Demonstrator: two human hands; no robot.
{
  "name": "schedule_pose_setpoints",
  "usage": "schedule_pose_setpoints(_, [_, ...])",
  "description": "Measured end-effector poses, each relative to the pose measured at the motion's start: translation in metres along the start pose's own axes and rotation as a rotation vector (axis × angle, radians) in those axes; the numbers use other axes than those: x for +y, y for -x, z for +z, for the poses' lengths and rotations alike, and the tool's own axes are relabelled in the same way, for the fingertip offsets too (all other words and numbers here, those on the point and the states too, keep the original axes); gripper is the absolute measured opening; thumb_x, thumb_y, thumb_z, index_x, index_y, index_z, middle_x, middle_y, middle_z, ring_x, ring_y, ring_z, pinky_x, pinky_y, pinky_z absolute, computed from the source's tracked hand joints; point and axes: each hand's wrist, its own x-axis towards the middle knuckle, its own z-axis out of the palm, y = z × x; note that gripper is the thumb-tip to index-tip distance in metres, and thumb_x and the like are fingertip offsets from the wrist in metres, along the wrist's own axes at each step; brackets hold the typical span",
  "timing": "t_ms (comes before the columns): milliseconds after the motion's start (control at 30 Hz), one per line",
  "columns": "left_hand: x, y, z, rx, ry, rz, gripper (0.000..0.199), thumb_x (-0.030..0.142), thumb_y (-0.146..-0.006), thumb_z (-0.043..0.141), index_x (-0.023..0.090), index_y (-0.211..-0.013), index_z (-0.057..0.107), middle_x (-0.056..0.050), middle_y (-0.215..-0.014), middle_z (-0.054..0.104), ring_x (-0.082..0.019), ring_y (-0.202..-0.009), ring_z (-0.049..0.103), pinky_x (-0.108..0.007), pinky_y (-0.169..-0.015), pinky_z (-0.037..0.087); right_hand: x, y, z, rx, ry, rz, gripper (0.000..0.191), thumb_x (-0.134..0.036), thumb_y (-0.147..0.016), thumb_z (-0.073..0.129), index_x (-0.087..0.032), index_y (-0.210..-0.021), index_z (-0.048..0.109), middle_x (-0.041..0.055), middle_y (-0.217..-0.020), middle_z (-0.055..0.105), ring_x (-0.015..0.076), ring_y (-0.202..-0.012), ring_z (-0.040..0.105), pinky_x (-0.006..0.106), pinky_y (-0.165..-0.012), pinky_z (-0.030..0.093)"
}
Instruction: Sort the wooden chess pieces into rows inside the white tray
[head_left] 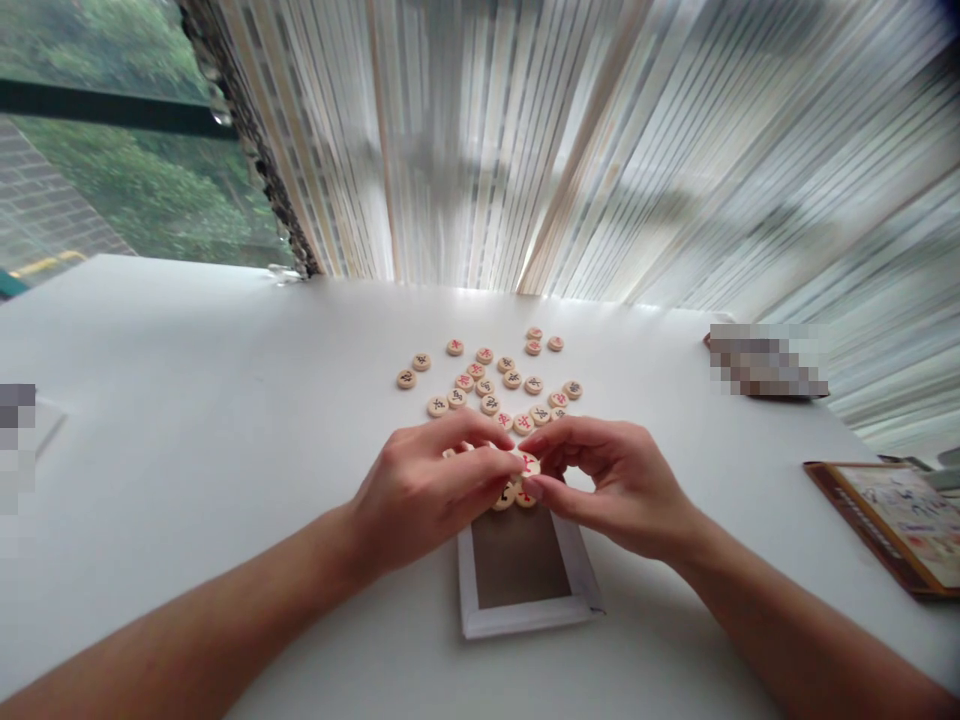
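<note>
Disc, round, pale, red-marked — held over the far part of a white-rimmed tray, between the two hands. Right hand: thumb and forefinger nearly closed, pinching the disc by its edge. Left hand: fingers loosely bent, tips close against the disc's left side; from where I stand, I cannot tell whether it grips anything. Just near of the disc: one black-marked piece and one red-marked piece, side by side. Beyond the hands: loose pieces, red and black characters, scattered on a white table. Right: brown-edged board. Far side: striped curtain — window at far left.
</note>
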Motion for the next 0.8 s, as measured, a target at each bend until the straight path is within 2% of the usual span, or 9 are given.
schedule_pose_setpoints(133, [0.001, -0.001, -0.001, -0.048, -0.112, 0.072, 0.008, 0.015, -0.100, 0.069, 0.018, -0.100, 0.077, -0.008, -0.097, 0.079, -0.014, -0.079, 0.075, -0.022, -0.070, 0.060, -0.005, -0.001, -0.004, -0.063, 0.121, 0.005, 0.013, -0.024, -0.089, 0.082, -0.016, -0.098, 0.076, 0.0047, -0.081, 0.074, 0.0146, -0.066, 0.065, 0.027, -0.061, 0.056])
schedule_pose_setpoints(267, [0.003, -0.003, 0.001, -0.111, -0.143, 0.103, 0.014, 0.014, -0.102, 0.064, 0.017, -0.095, 0.075, -0.007, -0.095, 0.080, -0.015, -0.076, 0.075, -0.024, -0.066, 0.059, -0.011, -0.003, -0.009, -0.147, 0.234, 0.012, 0.008, -0.016, -0.084, 0.079, -0.017, -0.091, 0.075, 0.0007, -0.073, 0.069, 0.0127, -0.062, 0.061, 0.024, -0.059, 0.052])
schedule_pose_setpoints(400, [0.002, -0.003, 0.002, -0.107, -0.060, 0.022, 0.012, 0.010, -0.097, 0.067, 0.019, -0.099, 0.075, -0.006, -0.099, 0.080, -0.014, -0.082, 0.077, -0.023, -0.072, 0.061, -0.013, -0.005, -0.015, -0.153, 0.351, -0.019, 0.008, -0.016, -0.083, 0.079, -0.018, -0.090, 0.075, -0.0002, -0.073, 0.070, 0.0125, -0.063, 0.061, 0.024, -0.060, 0.052])
schedule_pose_setpoints(567, [-0.002, -0.002, 0.001, -0.035, 0.006, -0.111, 0.025, 0.000, -0.093, 0.064, 0.018, -0.104, 0.077, -0.007, -0.104, 0.078, -0.016, -0.096, 0.077, -0.025, -0.087, 0.062, -0.010, -0.008, -0.023, -0.118, 0.456, -0.079, 0.009, -0.018, -0.084, 0.079, -0.019, -0.092, 0.075, 0.0005, -0.080, 0.075, 0.0126, -0.066, 0.060, 0.024, -0.063, 0.052])
schedule_pose_setpoints(700, [-0.005, -0.001, 0.000, -0.027, 0.006, -0.129, 0.024, -0.001, -0.092, 0.064, 0.016, -0.102, 0.078, -0.008, -0.102, 0.077, -0.017, -0.095, 0.076, -0.026, -0.087, 0.062, -0.011, -0.008, -0.025, -0.162, 0.525, -0.143, 0.015, -0.013, -0.083, 0.077, -0.020, -0.094, 0.072, -0.0006, -0.083, 0.074, 0.0136, -0.069, 0.060, 0.026, -0.067, 0.051])
schedule_pose_setpoints(800, [-0.005, -0.001, 0.000, -0.031, 0.012, -0.128, 0.024, 0.000, -0.093, 0.064, 0.017, -0.102, 0.078, -0.008, -0.102, 0.077, -0.017, -0.095, 0.076, -0.027, -0.088, 0.062, -0.012, -0.009, -0.025, -0.214, 0.559, -0.179, 0.018, -0.011, -0.082, 0.076, -0.022, -0.096, 0.071, 0.0028, -0.093, 0.076, 0.0180, -0.081, 0.066, 0.031, -0.076, 0.054])
